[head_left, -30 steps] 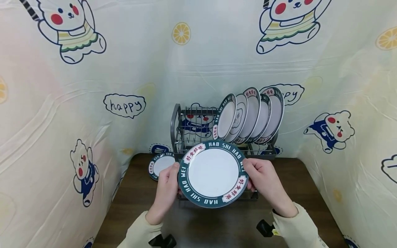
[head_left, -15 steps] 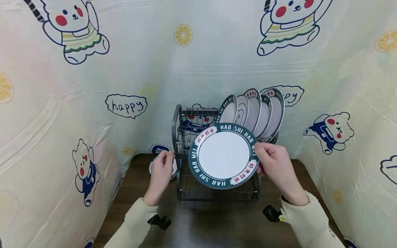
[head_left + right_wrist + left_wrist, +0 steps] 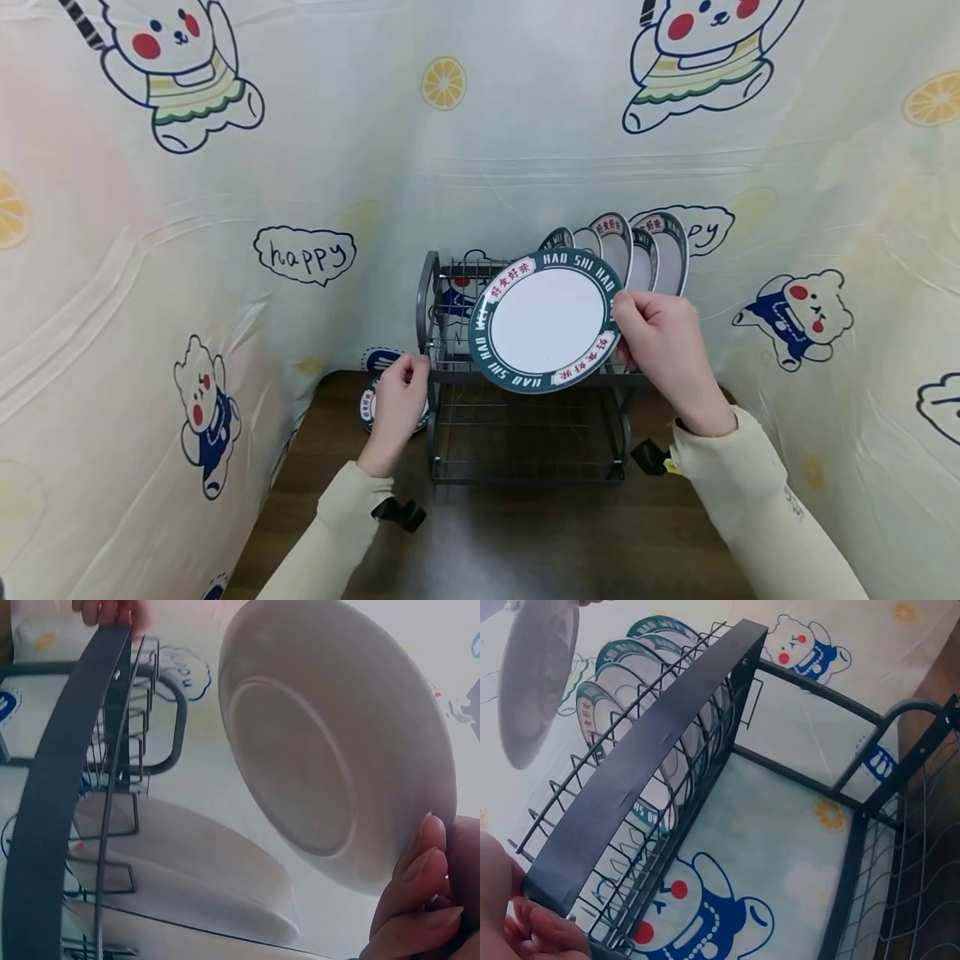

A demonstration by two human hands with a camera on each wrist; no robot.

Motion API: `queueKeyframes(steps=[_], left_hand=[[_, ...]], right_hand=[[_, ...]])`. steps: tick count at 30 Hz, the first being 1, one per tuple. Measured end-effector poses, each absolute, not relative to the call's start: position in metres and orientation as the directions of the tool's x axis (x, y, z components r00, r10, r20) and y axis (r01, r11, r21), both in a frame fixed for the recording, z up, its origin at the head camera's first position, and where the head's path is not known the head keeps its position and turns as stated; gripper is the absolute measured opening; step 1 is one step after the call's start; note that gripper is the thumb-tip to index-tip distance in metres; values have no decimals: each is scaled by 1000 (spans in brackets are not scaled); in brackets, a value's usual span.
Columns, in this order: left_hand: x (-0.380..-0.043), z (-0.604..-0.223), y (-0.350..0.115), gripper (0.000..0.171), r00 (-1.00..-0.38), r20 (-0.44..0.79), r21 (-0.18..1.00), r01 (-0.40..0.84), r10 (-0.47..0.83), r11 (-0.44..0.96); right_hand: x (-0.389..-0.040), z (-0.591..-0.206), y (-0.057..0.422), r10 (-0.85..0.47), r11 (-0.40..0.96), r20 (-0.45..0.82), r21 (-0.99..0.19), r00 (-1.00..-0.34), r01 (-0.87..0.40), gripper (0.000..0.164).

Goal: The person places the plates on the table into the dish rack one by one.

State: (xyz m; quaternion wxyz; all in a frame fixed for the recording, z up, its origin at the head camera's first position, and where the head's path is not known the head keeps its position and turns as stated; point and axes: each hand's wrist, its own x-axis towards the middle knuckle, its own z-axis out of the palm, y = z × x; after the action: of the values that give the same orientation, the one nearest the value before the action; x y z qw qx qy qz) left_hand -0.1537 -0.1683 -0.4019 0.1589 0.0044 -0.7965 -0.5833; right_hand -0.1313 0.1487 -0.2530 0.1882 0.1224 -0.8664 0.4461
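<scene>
My right hand (image 3: 663, 354) pinches the right rim of a white plate (image 3: 547, 321) with a dark green lettered border. The plate is tilted, face toward me, in front of the dish rack's upper tier. Its plain white underside (image 3: 292, 769) shows in the right wrist view. At the rack's front left corner, my left hand (image 3: 401, 404) grips the dark metal dish rack (image 3: 641, 754) with curled fingers (image 3: 551, 930). Several similar plates (image 3: 663, 254) stand on edge in the right part of the upper tier, partly hidden by the held plate.
Another plate (image 3: 367, 404) lies on the brown wooden table (image 3: 517, 542) left of the rack, partly behind my left hand. The rack's lower tier (image 3: 525, 429) is a wire shelf. A printed cloth (image 3: 337, 108) hangs behind and along the sides.
My left hand has let go of the plate and moved to the rack's left corner. My right hand has carried the plate up and slightly right, over the rack's upper tier.
</scene>
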Motion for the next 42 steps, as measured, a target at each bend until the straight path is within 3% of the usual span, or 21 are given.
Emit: queueKeyframes(steps=[8,16,29,42], left_hand=[[-154,-395,-168,34,-973,177,951,131,-147,282],[-156,-392,-169,30,-991,89,979,67,-104,194],[-155,-393,-168,30,-991,80,980,58,-112,189],[-153,-390,-166,31,-988,87,978,60,-130,198]], right_hand=[[-143,-241,143,-11,663,499,-645,-866,-380,50],[-158,-229,131,-53,764,646,-465,-762,-447,47],[-177,-227,112,-114,878,749,-232,-653,-419,40],[-187,-230,96,-131,931,727,-144,-674,-336,41]])
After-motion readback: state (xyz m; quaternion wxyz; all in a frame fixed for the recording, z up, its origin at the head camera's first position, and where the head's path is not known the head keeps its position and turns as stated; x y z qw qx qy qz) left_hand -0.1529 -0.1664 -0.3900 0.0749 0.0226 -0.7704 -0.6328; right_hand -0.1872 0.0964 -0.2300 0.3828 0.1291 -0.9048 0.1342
